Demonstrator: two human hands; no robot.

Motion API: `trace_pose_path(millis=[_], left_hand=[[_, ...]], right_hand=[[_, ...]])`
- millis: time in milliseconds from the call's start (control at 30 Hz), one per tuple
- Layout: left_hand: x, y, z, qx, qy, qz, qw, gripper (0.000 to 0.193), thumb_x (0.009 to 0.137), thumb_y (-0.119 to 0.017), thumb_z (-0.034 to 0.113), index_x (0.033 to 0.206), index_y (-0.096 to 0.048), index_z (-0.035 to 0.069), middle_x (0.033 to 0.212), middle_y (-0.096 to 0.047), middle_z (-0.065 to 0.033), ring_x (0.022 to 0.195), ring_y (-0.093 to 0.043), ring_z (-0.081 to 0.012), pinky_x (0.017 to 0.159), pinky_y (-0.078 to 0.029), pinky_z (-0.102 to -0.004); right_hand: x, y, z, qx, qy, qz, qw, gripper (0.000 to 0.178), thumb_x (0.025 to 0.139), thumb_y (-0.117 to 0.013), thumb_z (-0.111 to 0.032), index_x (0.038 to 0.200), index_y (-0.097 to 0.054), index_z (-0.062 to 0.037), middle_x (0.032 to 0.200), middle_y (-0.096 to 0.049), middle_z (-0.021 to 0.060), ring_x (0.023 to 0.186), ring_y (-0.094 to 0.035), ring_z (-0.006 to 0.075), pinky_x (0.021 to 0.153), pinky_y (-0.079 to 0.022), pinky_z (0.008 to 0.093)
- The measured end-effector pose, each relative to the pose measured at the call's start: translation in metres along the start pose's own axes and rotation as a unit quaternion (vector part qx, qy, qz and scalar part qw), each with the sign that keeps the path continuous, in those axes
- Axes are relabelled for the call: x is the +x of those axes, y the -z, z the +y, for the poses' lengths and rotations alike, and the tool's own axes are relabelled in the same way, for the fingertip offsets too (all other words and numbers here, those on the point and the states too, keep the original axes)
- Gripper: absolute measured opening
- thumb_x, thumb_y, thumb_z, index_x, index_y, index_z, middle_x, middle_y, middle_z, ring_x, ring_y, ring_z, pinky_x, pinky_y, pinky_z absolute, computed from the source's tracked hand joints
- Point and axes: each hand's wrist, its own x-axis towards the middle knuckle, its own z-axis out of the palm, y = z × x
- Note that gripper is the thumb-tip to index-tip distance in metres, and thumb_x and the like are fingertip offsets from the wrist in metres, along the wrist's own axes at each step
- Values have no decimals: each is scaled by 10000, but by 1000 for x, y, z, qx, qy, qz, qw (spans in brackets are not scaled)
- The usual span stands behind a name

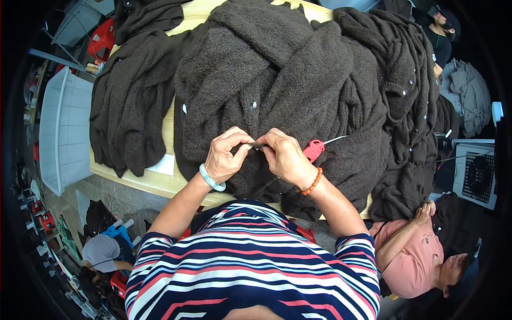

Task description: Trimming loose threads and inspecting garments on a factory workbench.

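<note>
Squarely at the centre of the dial, the left hand (224, 154) and the right hand (286, 154) meet with their fingertips almost touching, thumb and forefinger of each closed in a pinch on a small fold of dark brown knit fabric (266, 69). The bulk of that fabric lies bunched on a pale wooden table (169, 180), spreading from the hands toward twelve o'clock, with a white fleck (254, 105) just above the pinch. Toward three o'clock, right beside the right hand, sits a red tool (314, 150) with a thin pale shaft; whether the lower fingers grip it cannot be told. A pale green bangle (212, 179) circles the left wrist, an orange bead bracelet (312, 182) the right. Another dark heap (133, 101) drapes over the table at ten o'clock, and a further knit pile (400, 101) lies between two and three. At four o'clock, a co-worker in a pink shirt (413, 258) has hands raised near that pile's lower edge; a white bin (74, 125) stands at nine.
</note>
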Motion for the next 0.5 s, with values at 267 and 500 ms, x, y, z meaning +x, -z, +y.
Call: trace_pose_path(millis=[267,500], left_hand=[[1,4,3,-42,52,-40,997,105,804,-623,-48,895,-667,-20,859,-635,-104,785,-620,-195,717,-498,-291],[4,11,3,-57,65,-79,993,96,797,-612,-36,886,-649,-29,833,-618,-101,767,-610,-189,706,-484,-290]], right_hand=[[3,10,2,1,32,-17,999,167,759,-617,91,917,-645,44,840,-632,174,780,-651,342,678,-521,376],[7,14,0,5,46,-73,996,156,751,-644,60,906,-642,42,845,-636,179,789,-645,344,697,-517,382]])
